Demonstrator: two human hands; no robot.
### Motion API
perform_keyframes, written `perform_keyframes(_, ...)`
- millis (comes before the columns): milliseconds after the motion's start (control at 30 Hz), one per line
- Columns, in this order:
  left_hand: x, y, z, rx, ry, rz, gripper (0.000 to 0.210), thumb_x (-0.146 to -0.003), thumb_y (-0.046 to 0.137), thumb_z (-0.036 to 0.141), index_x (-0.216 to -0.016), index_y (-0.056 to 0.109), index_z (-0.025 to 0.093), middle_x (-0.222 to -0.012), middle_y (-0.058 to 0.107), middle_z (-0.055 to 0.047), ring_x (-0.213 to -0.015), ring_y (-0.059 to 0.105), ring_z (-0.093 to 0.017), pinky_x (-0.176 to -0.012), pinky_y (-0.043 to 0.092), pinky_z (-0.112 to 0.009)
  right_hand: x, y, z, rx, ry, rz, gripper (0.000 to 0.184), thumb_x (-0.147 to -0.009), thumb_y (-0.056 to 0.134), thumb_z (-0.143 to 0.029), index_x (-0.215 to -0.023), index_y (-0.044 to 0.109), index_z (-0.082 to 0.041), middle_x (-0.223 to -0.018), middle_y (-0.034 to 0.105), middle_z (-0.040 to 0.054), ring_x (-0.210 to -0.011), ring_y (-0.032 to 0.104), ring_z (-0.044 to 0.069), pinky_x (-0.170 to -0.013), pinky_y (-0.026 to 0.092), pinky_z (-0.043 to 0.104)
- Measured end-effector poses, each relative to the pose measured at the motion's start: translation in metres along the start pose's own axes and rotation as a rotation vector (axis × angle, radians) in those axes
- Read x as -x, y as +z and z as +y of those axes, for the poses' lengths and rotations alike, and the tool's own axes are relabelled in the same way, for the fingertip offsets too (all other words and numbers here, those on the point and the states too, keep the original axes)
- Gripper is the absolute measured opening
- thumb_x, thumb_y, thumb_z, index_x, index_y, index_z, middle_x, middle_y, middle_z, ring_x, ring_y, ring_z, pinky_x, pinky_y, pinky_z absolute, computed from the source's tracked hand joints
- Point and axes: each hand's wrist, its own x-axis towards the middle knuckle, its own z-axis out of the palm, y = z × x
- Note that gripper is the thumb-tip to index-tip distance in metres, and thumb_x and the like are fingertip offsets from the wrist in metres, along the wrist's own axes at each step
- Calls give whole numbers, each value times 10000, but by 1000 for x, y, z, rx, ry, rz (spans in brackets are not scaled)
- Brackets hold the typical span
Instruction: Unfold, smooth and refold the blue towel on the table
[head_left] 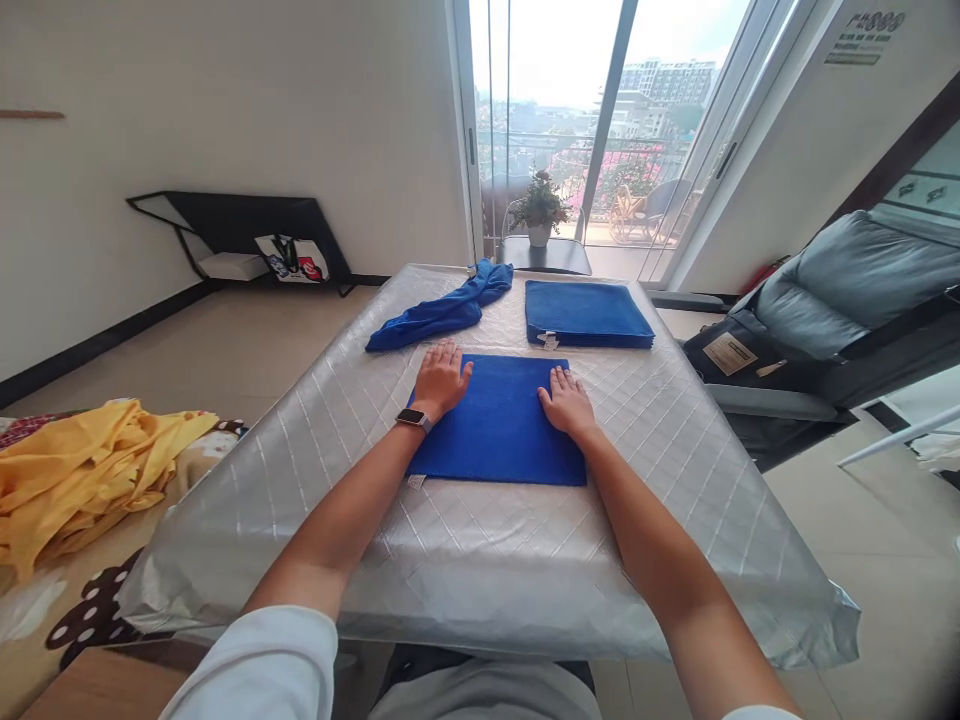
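A blue cloth [502, 425] lies flat in a rectangle in front of me, a small white tag at its near left corner. My left hand [441, 380], with a watch on the wrist, rests flat on its far left corner, fingers stretched out. Along the right edge, my right hand [568, 402] lies flat with its fingers extended, partly over the cloth. Beyond it sits a neat stack of folded blue cloths [589, 312] with a white tag at the front. A crumpled blue cloth [446, 308] lies at the far left of the table.
The table wears a silvery quilted cover [480, 570] that hangs over its edges. Yellow fabric [97, 470] is heaped on the left. A grey chair with a black bag [739, 350] stands at the right. Behind the table, a potted plant [540, 210] stands before the glass door.
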Motion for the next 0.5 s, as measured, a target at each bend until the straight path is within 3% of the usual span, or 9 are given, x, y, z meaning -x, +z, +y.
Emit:
perform_keyframes(133,-11,15,87,114,227,-111,655,-1093,228,471,-1540,499,78,-1630,458,-170,-1557,349,-274,-1300,223,-420,1,0,1,-14,-11,-1,687,-1098,202,-435,-1679,201,-69,-1760,158,102,-1626,126,230,-1312,104,422)
perform_keyframes(200,-17,29,133,153,325,-145,637,-1098,238,484,-1554,485,115,-1641,446,-156,-1557,353,-264,-1295,239,-437,3,0,5,8,-46,-3,683,-1079,289,-383,-1685,190,-81,-1763,141,93,-1629,110,229,-1313,94,408)
perform_keyframes(267,-19,41,163,183,359,-165,600,-1108,222,451,-1541,507,149,-1642,449,-140,-1558,353,-246,-1290,253,-437,5,0,9,38,-91,-4,728,-1042,404,-354,-1690,187,-100,-1764,133,86,-1630,102,229,-1314,73,379)
perform_keyframes(367,-14,49,166,195,390,-214,571,-1112,206,389,-1552,493,166,-1656,429,-131,-1578,308,-229,-1286,257,-439,5,2,11,34,-100,0,726,-1038,407,-345,-1687,200,-96,-1759,159,90,-1628,113,228,-1312,73,371)
perform_keyframes(500,1,38,115,128,289,-314,669,-1099,193,518,-1628,362,146,-1706,319,-139,-1601,237,-234,-1308,188,-429,1,2,6,-28,-46,8,663,-1087,235,-385,-1679,220,-85,-1757,165,89,-1626,122,224,-1309,101,414)
